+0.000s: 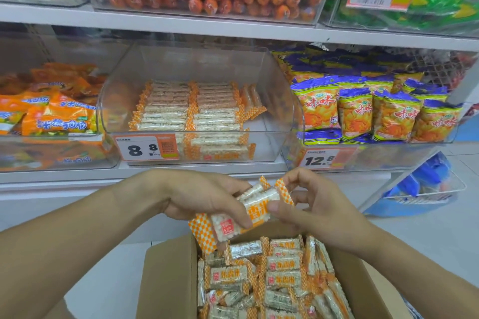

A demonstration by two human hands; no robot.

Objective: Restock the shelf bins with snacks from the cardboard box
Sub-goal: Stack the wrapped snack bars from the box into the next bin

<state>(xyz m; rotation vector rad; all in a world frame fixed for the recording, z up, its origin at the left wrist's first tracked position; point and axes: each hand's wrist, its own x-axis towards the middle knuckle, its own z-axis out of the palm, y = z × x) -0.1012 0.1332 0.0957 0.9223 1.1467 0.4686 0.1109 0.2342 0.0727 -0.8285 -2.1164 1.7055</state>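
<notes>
Both hands, left hand (207, 199) and right hand (313, 204), grasp a snack-bar bundle (248, 212) above the cardboard box (166, 280); square it before laying it in the clear far bin (282, 101).

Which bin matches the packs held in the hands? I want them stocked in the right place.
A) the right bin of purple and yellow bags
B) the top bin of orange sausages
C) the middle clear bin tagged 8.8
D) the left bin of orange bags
C: the rice-cracker packs gripped by both hands have the same orange-checkered ends as the packs stacked in the middle clear bin.
</notes>
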